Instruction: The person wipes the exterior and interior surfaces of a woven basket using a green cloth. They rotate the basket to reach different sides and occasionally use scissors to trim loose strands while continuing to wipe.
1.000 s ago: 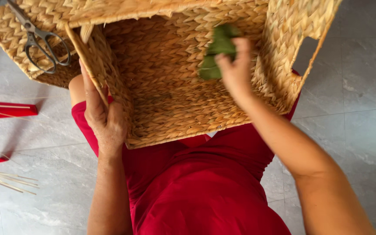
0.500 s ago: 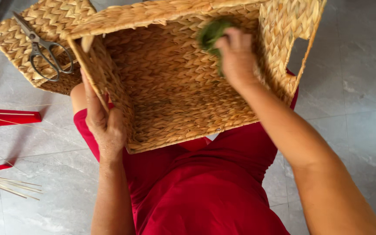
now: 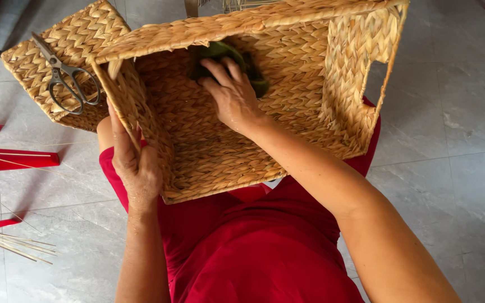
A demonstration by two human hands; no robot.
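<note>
**Green cloth pressed inside a woven basket on the lap**

Nearest the camera, a red garment [image 3: 254, 252] is covering the person's lap, and the big woven basket [image 3: 225, 163] is resting on it, tipped so its open side is facing up toward the head view. The left hand [image 3: 136, 165] is gripping the basket's left wall, fingers wrapped over the rim. Deeper in, the right hand [image 3: 232, 95] is lying spread and flat on a green cloth [image 3: 254, 78], pushing it against the basket's far inner wall just under the top rim. Beyond the left wall, a smaller woven basket [image 3: 40, 62] is sitting on the grey tiled floor [image 3: 456, 112], with scissors [image 3: 65, 78] lying on top. Thin reed strips [image 3: 7, 238] are lying at the left edge.
</note>
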